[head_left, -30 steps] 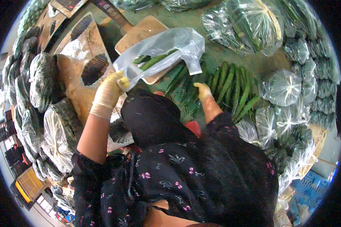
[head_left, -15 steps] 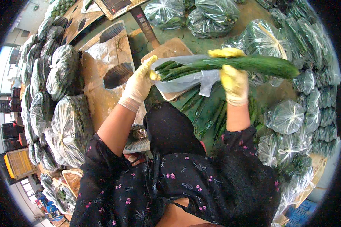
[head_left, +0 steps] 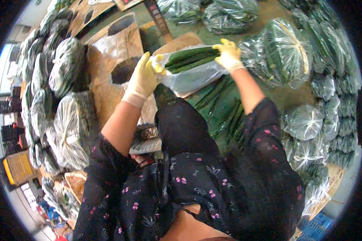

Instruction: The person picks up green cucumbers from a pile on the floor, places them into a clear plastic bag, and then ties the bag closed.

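Observation:
A clear plastic bag (head_left: 197,80) with several long green cucumbers (head_left: 191,59) in it hangs between my two gloved hands. My left hand (head_left: 145,78), in a yellow-palmed glove, is closed on the bag's left end. At the opposite end, my right hand (head_left: 229,54) grips the bag's edge, its fingertips beside the cucumber ends. Below the bag is a tan platform (head_left: 188,40), partly hidden by it. More loose cucumbers (head_left: 223,108) lie on the green surface in front of me, to the right of my knee.
Filled bags of cucumbers (head_left: 287,52) are piled along the right side, with another stack (head_left: 68,66) on the left. A worn cardboard sheet (head_left: 104,96) with holes lies left of my hands. A dark post (head_left: 157,18) rises behind the platform. Yellow crate (head_left: 20,168) at far left.
The cucumbers that stuck out far to the right now lie within the bag. My right hand has moved from around them to the bag's right end; my left hand stays at the left end.

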